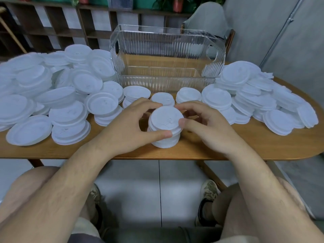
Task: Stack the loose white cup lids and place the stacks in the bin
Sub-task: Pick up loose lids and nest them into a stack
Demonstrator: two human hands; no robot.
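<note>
A short stack of white cup lids (165, 120) stands near the table's front edge, slightly uneven at the top. My left hand (129, 125) grips its left side, thumb at the front and fingers curled round the back. My right hand (206, 127) holds the right side, its thumb pressed on the top lid's edge. Behind the stack stands a clear ribbed plastic bin (166, 81) with nothing visible inside. Loose white lids lie heaped on the left (52, 92) and on the right (259, 95).
Small lid stacks (188, 94) sit in a row between the bin and my hands. The wooden table (192, 151) has a rounded right end. A grey chair (208, 18) stands behind the bin, dark shelving along the back wall. My knees are below the front edge.
</note>
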